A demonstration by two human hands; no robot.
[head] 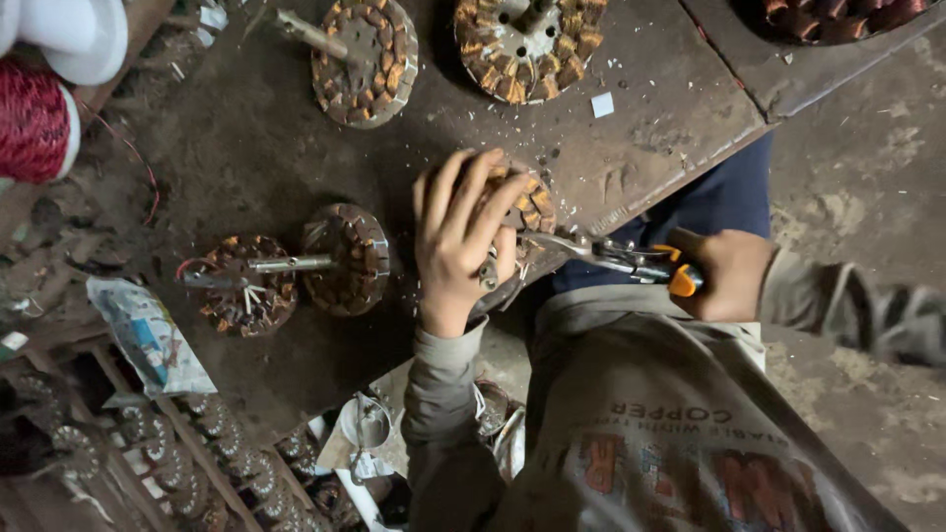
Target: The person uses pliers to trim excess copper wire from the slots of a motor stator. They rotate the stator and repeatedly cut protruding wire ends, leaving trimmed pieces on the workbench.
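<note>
My left hand (458, 236) is clamped over a round motor stator with copper windings (532, 207), which sits at the near edge of a dark, dirty metal workbench (246, 158). My right hand (729, 271) grips the orange and black handles of a pair of cutting pliers (631, 258). The pliers' metal jaws reach left to the stator's side, just below my left fingers. Most of the stator is hidden under my left hand.
Other copper-wound stators lie on the bench: two at the back (365, 59) (527, 44) and two on shafts at the left (345, 258) (241, 286). A red wire spool (30, 118), crumpled newspaper (148, 335) and a low rack of stators (197, 453) are at the left. Concrete floor (867, 177) lies at the right.
</note>
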